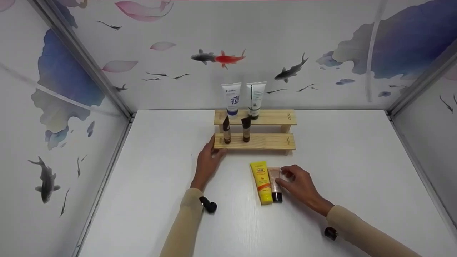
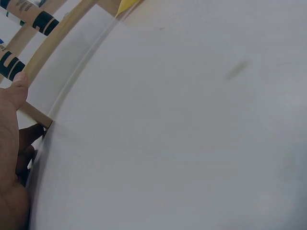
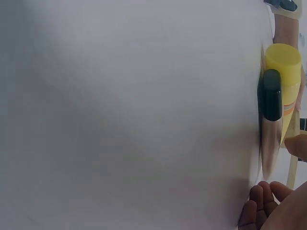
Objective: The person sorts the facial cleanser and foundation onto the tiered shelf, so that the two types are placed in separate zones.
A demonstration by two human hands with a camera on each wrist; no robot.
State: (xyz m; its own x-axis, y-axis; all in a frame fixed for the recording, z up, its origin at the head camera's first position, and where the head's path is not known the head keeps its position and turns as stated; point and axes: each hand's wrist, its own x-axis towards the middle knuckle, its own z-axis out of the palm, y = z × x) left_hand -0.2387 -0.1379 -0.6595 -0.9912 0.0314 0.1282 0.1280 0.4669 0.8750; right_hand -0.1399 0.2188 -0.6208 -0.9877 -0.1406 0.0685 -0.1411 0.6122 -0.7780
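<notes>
Head feed, my end: white table point(image 1: 150, 178). Toward its back edge, a wooden rack point(image 1: 275, 141). I count two white tubes point(image 1: 232, 98) upright on the upper step point(image 1: 275, 117), two brown tubes point(image 1: 246, 130) on the lower. In front, flat, side by side: yellow tube point(image 1: 261, 182), pink tube point(image 1: 274, 180).

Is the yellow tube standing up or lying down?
Lying down: the yellow tube rests lengthwise on the white table, alongside the pink tube, with its cap toward the person.

Left hand point(image 1: 207, 161) gripping, right hand point(image 1: 299, 181) half-curled
</notes>
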